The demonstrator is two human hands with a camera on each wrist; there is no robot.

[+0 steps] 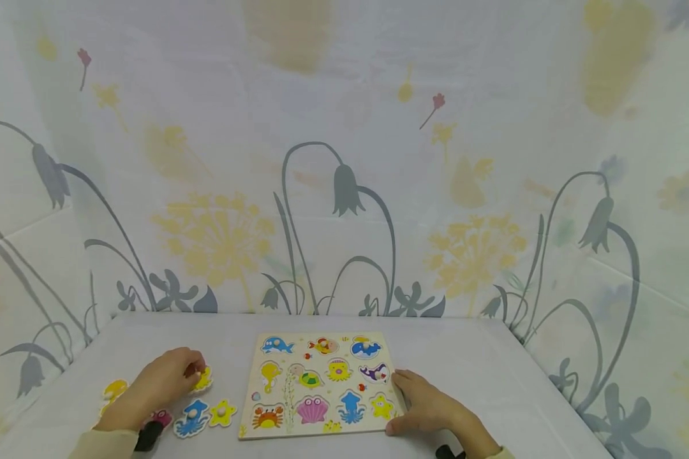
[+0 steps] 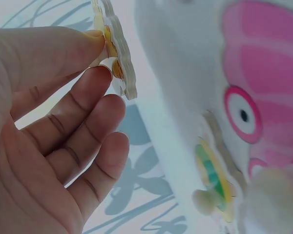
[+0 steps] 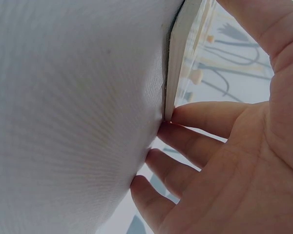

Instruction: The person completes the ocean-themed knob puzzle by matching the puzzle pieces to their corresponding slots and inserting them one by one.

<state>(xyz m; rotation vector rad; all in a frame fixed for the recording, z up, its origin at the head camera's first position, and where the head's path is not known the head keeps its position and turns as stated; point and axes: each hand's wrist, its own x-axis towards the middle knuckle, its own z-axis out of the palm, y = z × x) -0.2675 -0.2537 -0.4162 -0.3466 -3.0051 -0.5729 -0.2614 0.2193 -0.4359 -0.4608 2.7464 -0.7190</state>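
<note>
My left hand (image 1: 169, 379) pinches a yellow puzzle piece (image 1: 203, 379) between thumb and fingers, left of the wooden puzzle board (image 1: 287, 428). Seen from the left wrist, this piece (image 2: 119, 58) is tilted on edge, its wavy pale rim showing and its picture mostly hidden. At the board's right side, my right hand (image 1: 430, 405) rests its fingertips along the edge, with the thumb at the lower right corner. From the right wrist, fairly straight fingers (image 3: 200, 119) reach the board edge (image 3: 175, 73) and the white tabletop.
Near the left hand lie a blue squid piece (image 1: 191, 419), a yellow star piece (image 1: 222, 413), a partly covered pink piece (image 1: 161, 417) and another yellow piece (image 1: 115, 389). A green-and-yellow knobbed piece (image 2: 215, 180) appears below the left hand. Behind the table hangs a flowered cloth (image 1: 344, 255).
</note>
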